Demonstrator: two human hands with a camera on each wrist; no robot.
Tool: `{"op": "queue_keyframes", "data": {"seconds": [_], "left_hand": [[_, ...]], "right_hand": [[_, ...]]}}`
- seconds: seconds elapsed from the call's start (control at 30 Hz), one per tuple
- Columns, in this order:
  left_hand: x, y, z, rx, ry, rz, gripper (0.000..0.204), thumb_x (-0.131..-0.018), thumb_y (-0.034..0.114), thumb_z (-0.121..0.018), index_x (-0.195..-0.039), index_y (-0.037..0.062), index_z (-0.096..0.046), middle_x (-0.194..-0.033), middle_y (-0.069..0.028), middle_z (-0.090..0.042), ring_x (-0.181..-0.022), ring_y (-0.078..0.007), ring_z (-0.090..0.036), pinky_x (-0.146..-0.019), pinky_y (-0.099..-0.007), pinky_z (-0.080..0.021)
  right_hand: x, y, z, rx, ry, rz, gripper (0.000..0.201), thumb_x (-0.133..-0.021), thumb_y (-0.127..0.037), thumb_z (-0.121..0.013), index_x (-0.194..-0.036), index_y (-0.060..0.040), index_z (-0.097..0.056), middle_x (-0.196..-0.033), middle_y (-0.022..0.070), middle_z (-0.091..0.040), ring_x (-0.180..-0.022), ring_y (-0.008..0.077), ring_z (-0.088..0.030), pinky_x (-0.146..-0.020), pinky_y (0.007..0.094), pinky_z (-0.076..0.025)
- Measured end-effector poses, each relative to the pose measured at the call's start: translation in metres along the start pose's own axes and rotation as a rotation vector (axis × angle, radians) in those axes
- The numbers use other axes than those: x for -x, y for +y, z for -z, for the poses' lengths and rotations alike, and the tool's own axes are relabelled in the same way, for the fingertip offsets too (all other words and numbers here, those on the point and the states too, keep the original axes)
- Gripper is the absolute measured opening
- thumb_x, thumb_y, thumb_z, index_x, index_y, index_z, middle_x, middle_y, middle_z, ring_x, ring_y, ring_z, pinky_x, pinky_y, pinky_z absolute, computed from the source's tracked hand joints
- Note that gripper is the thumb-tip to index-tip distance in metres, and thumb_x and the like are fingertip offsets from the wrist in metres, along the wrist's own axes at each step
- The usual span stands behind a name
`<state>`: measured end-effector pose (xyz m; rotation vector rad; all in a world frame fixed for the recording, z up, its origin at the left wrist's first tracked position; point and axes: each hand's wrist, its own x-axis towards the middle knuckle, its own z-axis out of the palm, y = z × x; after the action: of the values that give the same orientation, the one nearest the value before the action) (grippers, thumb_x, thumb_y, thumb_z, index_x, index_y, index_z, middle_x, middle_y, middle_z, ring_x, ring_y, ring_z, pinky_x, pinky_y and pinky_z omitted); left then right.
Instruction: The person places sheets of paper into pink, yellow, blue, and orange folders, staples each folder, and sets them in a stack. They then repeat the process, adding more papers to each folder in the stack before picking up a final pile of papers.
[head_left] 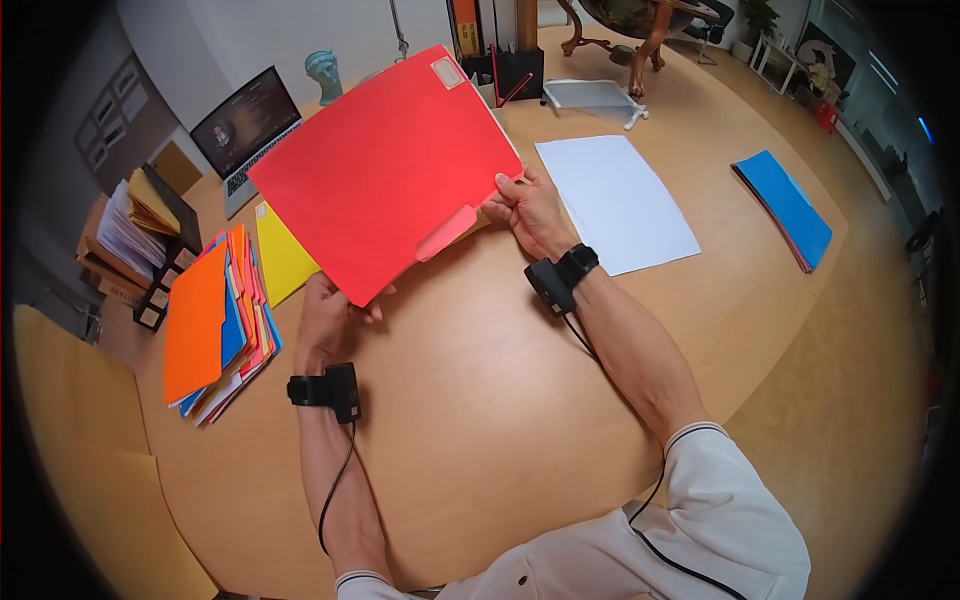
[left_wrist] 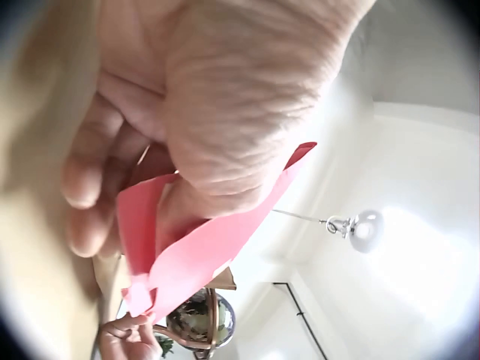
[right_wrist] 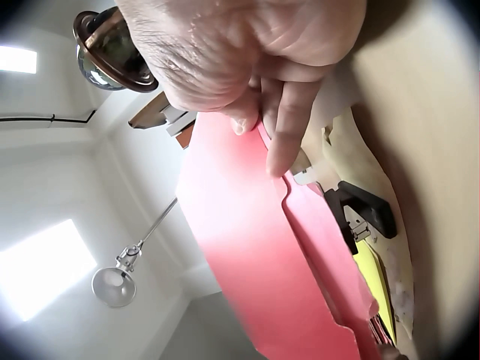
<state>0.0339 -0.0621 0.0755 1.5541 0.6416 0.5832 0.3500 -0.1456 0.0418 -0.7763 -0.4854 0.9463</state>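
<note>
A red file folder (head_left: 380, 170), with a pale label near its top corner and a tab along its near edge, is raised at a tilt above the table. My left hand (head_left: 328, 318) grips its near left corner; in the left wrist view the thumb lies against the folder while other fingers sit behind it. At the right edge, my right hand (head_left: 535, 212) pinches the folder, thumb on the front face. The right wrist view shows the folder's two leaves (right_wrist: 255, 232) slightly apart along the tab edge. Part of a yellow folder (head_left: 283, 258) shows beyond the left hand.
A stack of orange, blue and pink folders (head_left: 200, 325) lies at the left, near an upright file holder (head_left: 165, 235). Behind stand a laptop (head_left: 245, 130) and a teal bust (head_left: 323, 75). White paper (head_left: 620, 200) and blue folders (head_left: 785, 205) lie at the right.
</note>
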Motion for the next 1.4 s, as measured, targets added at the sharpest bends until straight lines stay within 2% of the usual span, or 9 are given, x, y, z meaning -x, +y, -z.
{"op": "queue_keyframes", "data": {"seconds": [0.23, 0.33, 0.5, 0.63, 0.73, 0.83, 1.03, 1.17, 1.4], "left_hand": [[0.007, 0.012, 0.008, 0.459, -0.003, 0.001, 0.039, -0.103, 0.032, -0.059, -0.120, -0.0023, -0.062, -0.097, -0.0121, -0.073, -0.069, -0.0175, -0.071, -0.060, -0.0257, -0.057], [0.006, 0.010, 0.006, 0.041, 0.059, -0.012, 0.040, -0.105, 0.035, -0.057, -0.119, -0.0028, -0.062, -0.095, -0.0116, -0.073, -0.071, -0.0181, -0.072, -0.060, -0.0248, -0.058], [-0.001, 0.001, 0.013, 0.091, 0.172, -0.102, 0.031, -0.106, 0.028, -0.057, -0.113, -0.0021, -0.064, -0.095, -0.0127, -0.074, -0.070, -0.0188, -0.073, -0.059, -0.0234, -0.058], [0.000, 0.003, 0.036, 0.170, 0.403, -0.186, 0.029, -0.106, 0.028, -0.058, -0.109, -0.0005, -0.063, -0.093, -0.0128, -0.074, -0.070, -0.0195, -0.073, -0.058, -0.0233, -0.058], [0.005, 0.009, 0.060, 0.407, 0.788, -0.380, 0.030, -0.104, 0.027, -0.061, -0.114, 0.0003, -0.054, -0.093, -0.0162, -0.072, -0.070, -0.0194, -0.072, -0.057, -0.0238, -0.058], [0.026, 0.011, 0.091, 0.495, 0.926, -0.516, 0.029, -0.106, 0.027, -0.057, -0.116, -0.0002, -0.052, -0.092, -0.0171, -0.070, -0.070, -0.0177, -0.069, -0.056, -0.0232, -0.055], [0.054, -0.014, 0.139, 0.609, 1.373, -0.336, 0.025, -0.110, 0.022, -0.043, -0.116, -0.0003, -0.052, -0.088, -0.0127, -0.065, -0.069, -0.0154, -0.062, -0.054, -0.0232, -0.049], [0.059, -0.034, 0.156, 0.793, 1.396, -0.310, 0.028, -0.109, 0.023, -0.044, -0.097, -0.0026, -0.050, -0.073, -0.0082, -0.054, -0.057, -0.0144, -0.050, -0.046, -0.0250, -0.038], [0.061, -0.019, 0.141, 0.807, 1.395, -0.239, 0.030, -0.108, 0.027, -0.049, -0.089, 0.0059, -0.041, -0.069, -0.0034, -0.045, -0.052, -0.0141, -0.040, -0.045, -0.0282, -0.030]], "right_hand": [[0.001, 0.003, -0.004, -0.001, 0.067, 0.120, 0.014, -0.099, -0.005, -0.063, -0.108, 0.0002, -0.054, -0.091, 0.0127, -0.068, -0.069, 0.0185, -0.070, -0.064, 0.0278, -0.064], [0.000, 0.003, -0.001, 0.026, -0.027, 0.129, 0.014, -0.099, -0.006, -0.065, -0.107, -0.0011, -0.055, -0.088, 0.0098, -0.067, -0.073, 0.0182, -0.071, -0.064, 0.0279, -0.062], [0.007, -0.001, -0.014, 0.077, 0.024, 0.071, 0.026, -0.100, -0.026, -0.067, -0.109, -0.0044, -0.056, -0.088, 0.0068, -0.064, -0.079, 0.0195, -0.073, -0.065, 0.0266, -0.058], [0.006, 0.000, -0.008, 0.122, 0.026, 0.036, 0.036, -0.098, -0.037, -0.068, -0.113, -0.0069, -0.055, -0.085, 0.0077, -0.062, -0.074, 0.0205, -0.073, -0.058, 0.0259, -0.057], [0.009, -0.003, -0.010, 0.163, 0.025, 0.000, 0.038, -0.097, -0.038, -0.069, -0.113, -0.0061, -0.055, -0.082, 0.0083, -0.062, -0.063, 0.0187, -0.070, -0.053, 0.0254, -0.055], [0.007, -0.001, -0.007, 0.166, 0.006, -0.008, 0.039, -0.097, -0.038, -0.069, -0.114, -0.0060, -0.055, -0.079, 0.0074, -0.062, -0.062, 0.0177, -0.069, -0.052, 0.0248, -0.054], [0.003, 0.003, -0.003, 0.208, 0.005, -0.012, 0.036, -0.098, -0.037, -0.068, -0.113, -0.0068, -0.055, -0.078, 0.0063, -0.063, -0.060, 0.0166, -0.068, -0.051, 0.0241, -0.053], [0.005, 0.001, -0.006, 0.204, -0.008, -0.020, 0.036, -0.098, -0.037, -0.068, -0.113, -0.0067, -0.055, -0.078, 0.0065, -0.063, -0.059, 0.0161, -0.068, -0.051, 0.0236, -0.053], [0.003, 0.003, -0.004, 0.222, -0.011, -0.013, 0.041, -0.097, -0.038, -0.069, -0.117, -0.0048, -0.054, -0.078, 0.0070, -0.063, -0.059, 0.0160, -0.068, -0.051, 0.0232, -0.053]]}}
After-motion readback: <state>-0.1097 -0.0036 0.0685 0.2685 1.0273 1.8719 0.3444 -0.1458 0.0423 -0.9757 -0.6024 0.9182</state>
